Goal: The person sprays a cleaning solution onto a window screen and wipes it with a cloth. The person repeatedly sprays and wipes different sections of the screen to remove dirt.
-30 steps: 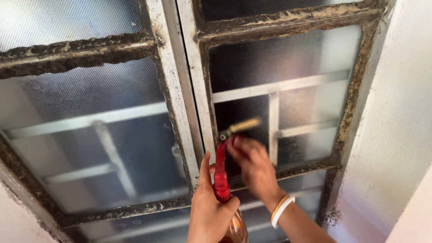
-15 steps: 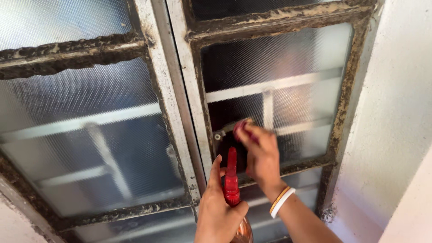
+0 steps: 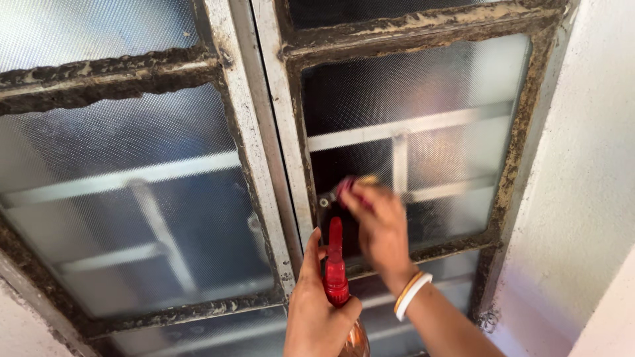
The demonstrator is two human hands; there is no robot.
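Head view looks at a grimy metal-framed window with frosted, textured panes. Both hands are raised against the right-hand pane (image 3: 410, 99).

Left hand (image 3: 317, 317) is wrapped around the neck of a spray bottle (image 3: 337, 281) with a red trigger head over an amber body. The bottle's long axis runs nearly straight up from the fist, and its red nozzle tip points at the glass just below and to the left of the other hand. The thumb stands up along the left side of the red head; whether a finger is on the trigger cannot be told.

Right hand (image 3: 377, 228) lies flat-curled on the glass just above and to the right of the nozzle, fingers closed over a small cleaning tool (image 3: 354, 185). The tool is blurred, showing only a reddish patch and a pale yellowish tip past the fingertips, so its exact kind cannot be told. It touches the pane at the lower left part, near the central frame bar (image 3: 274, 132), which stands just left of both hands. White and orange bangles (image 3: 411, 294) ring the right wrist.

The right hand is the one touching the glass; the bottle's nozzle sits close beneath it, near but apart. Crusted putty edges the pane's rusty frame (image 3: 522, 132) to the right of the hands.
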